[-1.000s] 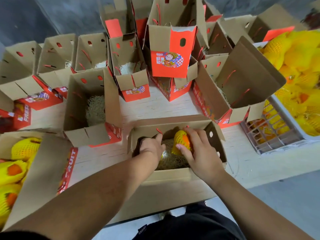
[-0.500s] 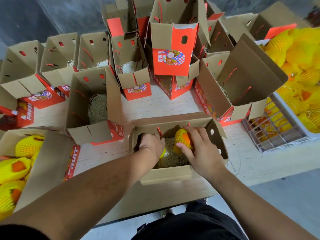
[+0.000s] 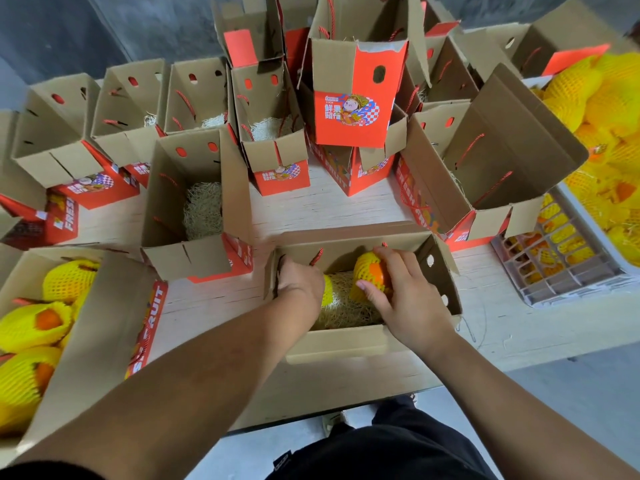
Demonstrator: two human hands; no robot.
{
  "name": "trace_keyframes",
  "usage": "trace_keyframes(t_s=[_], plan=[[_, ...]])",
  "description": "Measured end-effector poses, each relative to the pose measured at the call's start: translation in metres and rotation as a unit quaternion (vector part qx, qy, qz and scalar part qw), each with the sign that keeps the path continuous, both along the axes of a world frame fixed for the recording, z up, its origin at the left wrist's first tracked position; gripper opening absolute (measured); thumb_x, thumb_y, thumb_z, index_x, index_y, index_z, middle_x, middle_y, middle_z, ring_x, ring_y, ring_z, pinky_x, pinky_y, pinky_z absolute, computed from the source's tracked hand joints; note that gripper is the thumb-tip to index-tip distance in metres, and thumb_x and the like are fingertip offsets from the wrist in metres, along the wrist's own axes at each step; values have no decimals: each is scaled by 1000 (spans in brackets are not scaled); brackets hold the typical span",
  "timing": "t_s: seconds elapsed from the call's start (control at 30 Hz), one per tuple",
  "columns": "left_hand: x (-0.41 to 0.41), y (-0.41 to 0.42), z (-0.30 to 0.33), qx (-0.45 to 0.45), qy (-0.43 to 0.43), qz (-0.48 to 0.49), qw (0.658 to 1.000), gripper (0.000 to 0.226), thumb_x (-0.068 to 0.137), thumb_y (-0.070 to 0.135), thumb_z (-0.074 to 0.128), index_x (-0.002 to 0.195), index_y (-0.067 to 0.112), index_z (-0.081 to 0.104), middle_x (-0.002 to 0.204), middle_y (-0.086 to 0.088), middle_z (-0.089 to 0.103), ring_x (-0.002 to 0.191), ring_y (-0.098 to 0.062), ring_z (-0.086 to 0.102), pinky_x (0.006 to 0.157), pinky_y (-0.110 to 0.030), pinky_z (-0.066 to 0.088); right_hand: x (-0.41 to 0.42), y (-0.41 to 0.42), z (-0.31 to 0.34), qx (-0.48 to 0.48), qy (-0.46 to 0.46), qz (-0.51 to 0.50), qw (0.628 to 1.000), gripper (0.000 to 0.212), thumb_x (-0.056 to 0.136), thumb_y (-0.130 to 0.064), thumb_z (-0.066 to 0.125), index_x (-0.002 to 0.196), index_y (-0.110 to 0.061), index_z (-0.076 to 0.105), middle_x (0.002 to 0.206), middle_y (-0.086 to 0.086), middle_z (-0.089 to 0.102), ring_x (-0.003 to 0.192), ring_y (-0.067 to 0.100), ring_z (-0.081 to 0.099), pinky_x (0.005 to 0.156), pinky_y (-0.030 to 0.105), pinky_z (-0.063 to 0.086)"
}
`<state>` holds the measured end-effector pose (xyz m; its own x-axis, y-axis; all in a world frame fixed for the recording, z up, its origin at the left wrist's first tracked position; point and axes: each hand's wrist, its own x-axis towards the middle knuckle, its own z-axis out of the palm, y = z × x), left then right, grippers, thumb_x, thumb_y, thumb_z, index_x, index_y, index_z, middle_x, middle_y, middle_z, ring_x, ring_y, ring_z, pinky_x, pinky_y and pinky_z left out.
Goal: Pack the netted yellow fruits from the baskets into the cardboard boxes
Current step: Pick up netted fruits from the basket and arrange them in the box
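Reaching into the open cardboard box point(image 3: 349, 341) at the near edge of the counter point(image 3: 329, 206), both hands work on the netted fruits. The right hand point(image 3: 408, 299) curls round one fruit point(image 3: 369, 275), a yellow foam-mesh sleeve with orange skin showing through a gap, standing on the pale shredded straw point(image 3: 346, 313) that lines the box. The left hand point(image 3: 299, 282) is fisted down over a second netted fruit point(image 3: 327, 289), of which only a yellow edge shows; whether the fingers really grip it I cannot tell. More netted fruits fill a box at the left point(image 3: 52, 320) and a heaped basket point(image 3: 568, 271) at the right. Empty boxes with red rope handles crowd the counter behind; one red panel point(image 3: 353, 98) carries a cartoon figure and Chinese characters, and other sides read "FRESH FRUIT" in part.
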<state>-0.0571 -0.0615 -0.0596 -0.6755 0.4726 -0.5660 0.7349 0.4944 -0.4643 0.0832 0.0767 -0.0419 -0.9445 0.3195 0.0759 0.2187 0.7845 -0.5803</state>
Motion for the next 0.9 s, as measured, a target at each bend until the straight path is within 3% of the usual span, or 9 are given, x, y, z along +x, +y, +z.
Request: trace_keyframes(t_s=[0.1, 0.17, 0.23, 0.3, 0.37, 0.47, 0.63, 0.77, 0.9], plan=[[-2, -18, 15, 196, -24, 45, 979, 50, 96, 54, 57, 136, 24, 60, 135, -1, 64, 126, -27, 57, 104, -41, 38, -1, 1, 3, -41, -3, -5, 999, 59, 96, -60, 57, 146, -36, 37, 135, -8, 45, 112, 21, 59, 85, 42, 54], [1, -32, 21, 374, -124, 123, 911, 60, 91, 58, 63, 141, 28, 54, 139, 2, 60, 129, -24, 54, 106, -42, 40, -1, 2, 8, -115, 13, -10, 993, 62, 95, -51, 65, 148, -33, 39, 138, -8, 49, 117, 11, 56, 94, 35, 51], [15, -38, 29, 519, -329, 273, 740, 92, 78, 65, 75, 155, 35, 35, 148, 9, 50, 131, -16, 52, 109, -38, 44, -3, 3, 19, -268, 22, -27, 963, 58, 94, -43, 69, 144, -24, 48, 134, -1, 59, 117, 10, 61, 98, 32, 52], [35, -35, 34, 598, -450, 345, 567, 118, 63, 72, 83, 160, 40, 24, 152, 13, 46, 135, -9, 51, 112, -33, 44, -4, 2, 32, -443, 25, -53, 895, 45, 93, -44, 63, 130, -18, 58, 114, 12, 70, 95, 19, 73, 80, 38, 63], [47, -28, 33, 639, -485, 350, 484, 110, 66, 64, 88, 157, 33, 35, 142, 12, 60, 128, -5, 59, 104, -24, 48, -2, -4, 42, -508, 22, -68, 858, 42, 98, -49, 52, 119, -13, 61, 92, 20, 72, 70, 27, 72, 59, 36, 63], [57, -22, 34, 688, -472, 343, 432, 68, 74, 52, 88, 133, 38, 59, 123, 6, 73, 115, -12, 69, 91, -27, 55, -1, -13, 42, -475, 39, -81, 875, 45, 110, -43, 34, 110, -9, 64, 79, 21, 70, 62, 27, 66, 54, 33, 56], [66, -17, 34, 691, -456, 416, 376, 62, 68, 60, 82, 124, 42, 61, 117, 13, 74, 109, -9, 72, 82, -35, 63, -2, -17, 30, -337, 129, -149, 920, 23, 109, -34, 44, 97, -16, 51, 85, -6, 60, 80, -1, 60, 73, 23, 48], [61, -19, 38, 696, -447, 463, 318, 58, 77, 57, 80, 128, 38, 61, 119, 11, 75, 108, -13, 73, 77, -30, 62, 1, -22, 28, -439, 98, -52, 892, 30, 100, -41, 59, 94, -15, 46, 83, 0, 59, 82, 15, 65, 67, 50, 64], [59, -23, 37, 686, -456, 480, 303, 72, 69, 59, 84, 132, 34, 59, 122, 8, 74, 112, -15, 72, 80, -33, 62, 1, -22, 30, -333, 86, 4, 939, 26, 102, -39, 59, 91, -19, 47, 79, 13, 54, 69, 29, 57, 62, 60, 59]])
